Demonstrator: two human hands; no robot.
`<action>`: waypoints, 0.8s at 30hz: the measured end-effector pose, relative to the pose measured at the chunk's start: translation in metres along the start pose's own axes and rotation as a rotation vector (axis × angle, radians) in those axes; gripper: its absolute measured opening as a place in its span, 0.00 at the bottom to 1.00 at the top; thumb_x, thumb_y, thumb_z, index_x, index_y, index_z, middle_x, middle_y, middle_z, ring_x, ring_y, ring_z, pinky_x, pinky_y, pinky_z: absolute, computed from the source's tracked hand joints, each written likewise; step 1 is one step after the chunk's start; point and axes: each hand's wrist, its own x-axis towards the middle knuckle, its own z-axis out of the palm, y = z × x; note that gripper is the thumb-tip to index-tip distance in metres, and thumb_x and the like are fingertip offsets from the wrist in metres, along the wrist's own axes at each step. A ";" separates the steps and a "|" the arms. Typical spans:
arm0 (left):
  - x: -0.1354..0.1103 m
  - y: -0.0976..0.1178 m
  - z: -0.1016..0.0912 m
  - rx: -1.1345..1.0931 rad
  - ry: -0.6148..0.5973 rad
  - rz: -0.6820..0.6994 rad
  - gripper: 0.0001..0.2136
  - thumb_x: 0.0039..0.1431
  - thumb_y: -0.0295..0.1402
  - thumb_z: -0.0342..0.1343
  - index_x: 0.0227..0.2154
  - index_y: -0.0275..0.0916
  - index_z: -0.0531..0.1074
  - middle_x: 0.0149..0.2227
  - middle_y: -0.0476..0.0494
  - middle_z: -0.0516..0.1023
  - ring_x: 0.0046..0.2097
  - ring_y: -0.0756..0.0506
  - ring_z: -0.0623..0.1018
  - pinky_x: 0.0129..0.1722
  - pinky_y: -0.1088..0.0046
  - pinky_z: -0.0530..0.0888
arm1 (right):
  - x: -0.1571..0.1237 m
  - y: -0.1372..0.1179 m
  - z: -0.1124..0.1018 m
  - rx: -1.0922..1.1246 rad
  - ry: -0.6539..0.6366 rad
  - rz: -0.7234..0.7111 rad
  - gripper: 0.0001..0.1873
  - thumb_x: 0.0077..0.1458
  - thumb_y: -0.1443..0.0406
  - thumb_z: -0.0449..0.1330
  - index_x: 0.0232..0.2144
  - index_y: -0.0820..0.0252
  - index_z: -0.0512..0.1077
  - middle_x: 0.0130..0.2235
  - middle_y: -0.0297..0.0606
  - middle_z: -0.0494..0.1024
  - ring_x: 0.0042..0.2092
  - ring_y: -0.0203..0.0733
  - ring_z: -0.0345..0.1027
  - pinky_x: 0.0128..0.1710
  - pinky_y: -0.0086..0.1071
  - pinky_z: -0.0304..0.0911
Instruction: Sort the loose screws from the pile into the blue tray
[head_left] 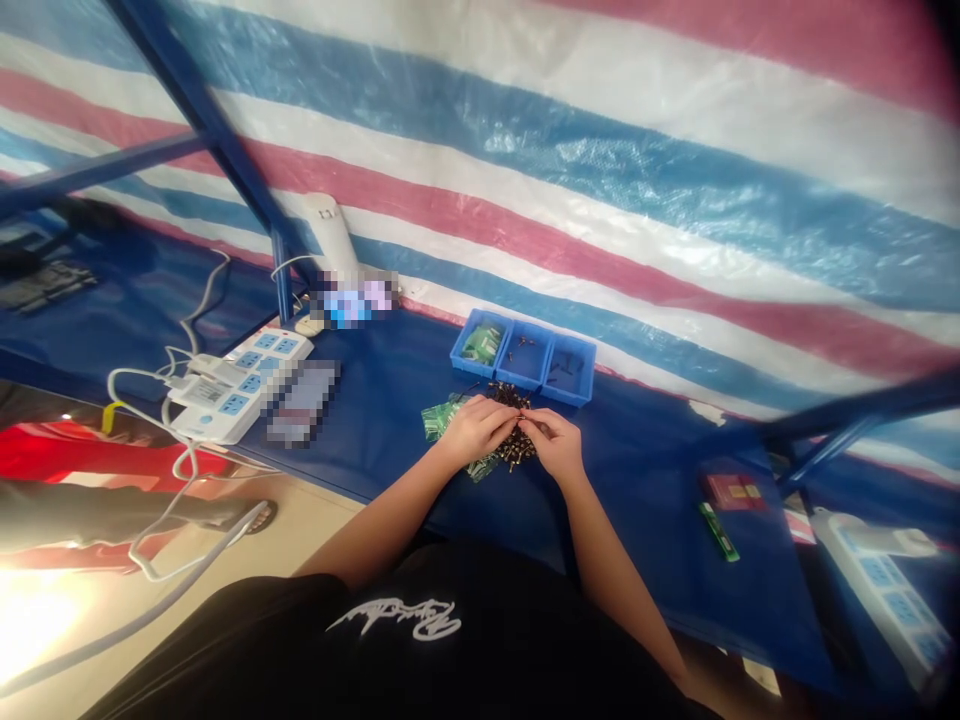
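Under both hands: loose pile of small black-and-brass cylindrical parts (517, 453); pieces point every way, so I read no common long axis.
Left hand (472, 432): fingers bent and pressed together over the pile's left side.
Right hand (555, 440): thumb and forefinger pinching, tips meeting the left's; I see one small piece (520, 418) between both, too small to identify.
Green flat printed circuit boards (435, 421): beside and partly beneath the left hand, the nearer one.
Row of three blue plastic open boxes (525, 378): just beyond the pile, running left to right.
Left box: green board-like pieces (484, 342).
Middle box: few small copper-coloured pieces (527, 342).
Right box: thin black pieces (554, 371); right hand nearer.
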 end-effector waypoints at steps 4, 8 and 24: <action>0.001 0.000 -0.002 -0.027 -0.009 -0.013 0.11 0.66 0.35 0.48 0.42 0.40 0.73 0.40 0.40 0.80 0.42 0.45 0.78 0.43 0.63 0.72 | 0.000 0.000 0.000 -0.016 -0.013 -0.007 0.10 0.53 0.61 0.64 0.39 0.54 0.80 0.41 0.39 0.80 0.41 0.44 0.76 0.45 0.39 0.72; 0.002 0.000 -0.004 -0.035 -0.033 -0.017 0.11 0.66 0.36 0.47 0.39 0.39 0.74 0.36 0.40 0.79 0.40 0.45 0.78 0.42 0.64 0.71 | 0.000 -0.004 0.002 0.012 -0.020 -0.003 0.10 0.53 0.61 0.64 0.39 0.54 0.79 0.40 0.40 0.80 0.41 0.44 0.75 0.43 0.38 0.72; 0.001 -0.011 -0.011 0.080 0.043 -0.074 0.10 0.65 0.33 0.48 0.36 0.38 0.74 0.32 0.42 0.79 0.34 0.45 0.76 0.39 0.64 0.69 | 0.018 0.007 -0.004 0.130 0.016 0.345 0.20 0.47 0.53 0.66 0.38 0.60 0.79 0.28 0.37 0.80 0.26 0.38 0.71 0.29 0.34 0.71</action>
